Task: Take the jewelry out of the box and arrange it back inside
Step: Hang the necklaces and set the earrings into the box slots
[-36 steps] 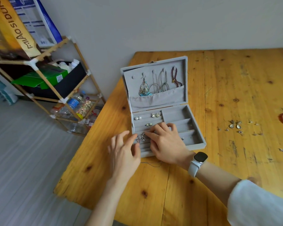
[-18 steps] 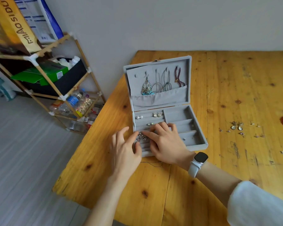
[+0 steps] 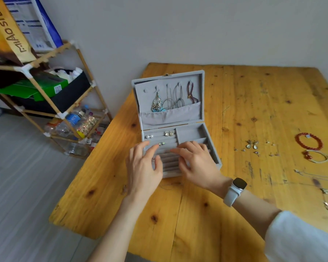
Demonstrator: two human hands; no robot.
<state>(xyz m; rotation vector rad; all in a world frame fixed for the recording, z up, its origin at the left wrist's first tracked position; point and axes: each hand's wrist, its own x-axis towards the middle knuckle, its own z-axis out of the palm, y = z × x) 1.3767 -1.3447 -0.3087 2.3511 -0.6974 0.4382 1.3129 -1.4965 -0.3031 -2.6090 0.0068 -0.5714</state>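
Beneath both hands, the ring rolls of the open grey jewelry box point(image 3: 197, 131) are being worked. The left hand point(image 3: 142, 167) is held with relaxed, spread fingers, and a small ornament point(image 3: 153, 159) is seen at its thumb; whether it is pinched cannot be told. The right hand point(image 3: 195, 163) is laid flat, holding nothing. A small earring point(image 3: 161, 143) is seated just beyond the left fingertips and could be knocked loose by a careless sweep. Loose jewelry point(image 3: 253, 145) lies well to the right on the tabletop point(image 3: 254, 103); small studs could be brushed off by a sleeve.

Loose earrings point(image 3: 252, 146) right of box point(image 3: 201, 95)
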